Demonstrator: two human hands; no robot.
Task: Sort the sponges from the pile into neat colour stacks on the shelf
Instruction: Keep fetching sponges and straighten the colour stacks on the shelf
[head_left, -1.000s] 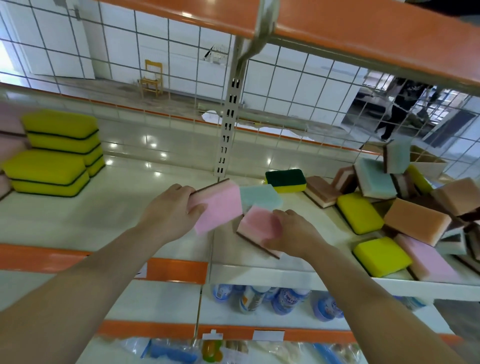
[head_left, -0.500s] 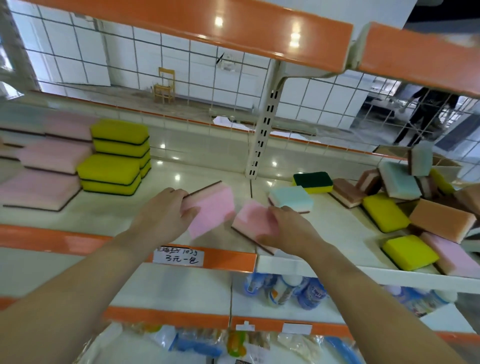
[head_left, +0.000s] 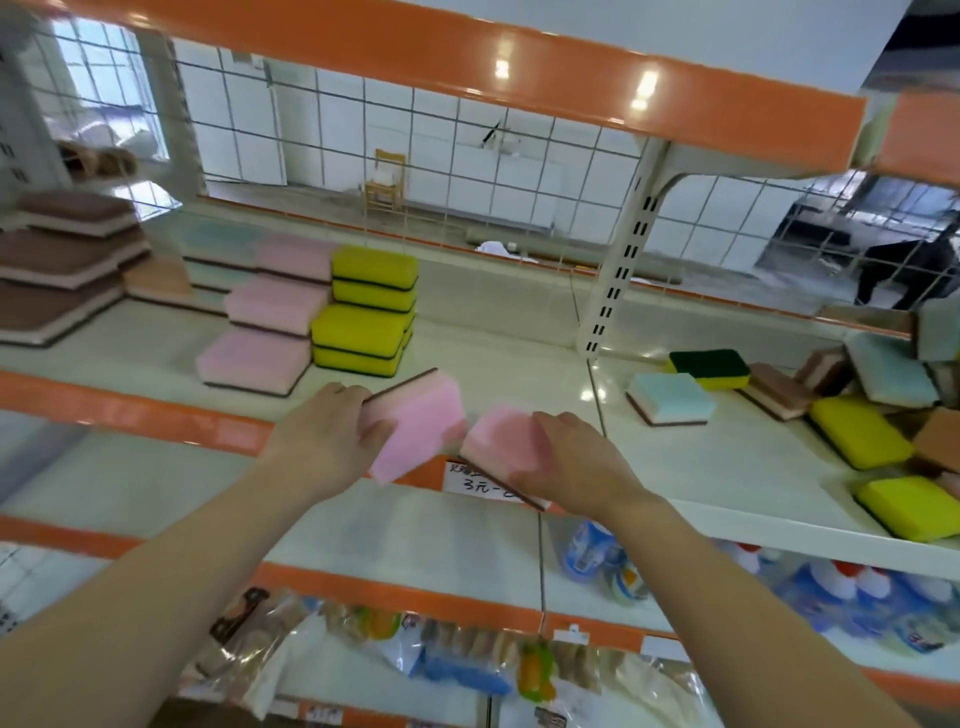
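Note:
My left hand (head_left: 319, 447) grips a pink sponge (head_left: 418, 423) with a dark scouring layer, held tilted above the shelf's front edge. My right hand (head_left: 569, 460) grips a second pink sponge (head_left: 496, 441) just to its right. On the shelf (head_left: 493, 358) to the left stand stacks of pink sponges (head_left: 270, 322), yellow sponges (head_left: 369, 312), brown sponges (head_left: 62, 265), and blurred orange and light-blue ones behind. The unsorted pile (head_left: 878, 395) lies at the right, with a light-blue sponge (head_left: 670, 397) and a green-topped one (head_left: 709, 366) nearest.
An orange-fronted shelf (head_left: 519, 67) hangs overhead, with a white upright bracket (head_left: 613, 291) in the middle. A wire grid forms the back. A handwritten price label (head_left: 478, 480) sits on the front edge. Lower shelves hold bottles (head_left: 597, 561) and packaged goods (head_left: 415, 654).
Both hands have carried their pink sponges leftward along the shelf, away from the pile. The sorted stacks have come into view on the left.

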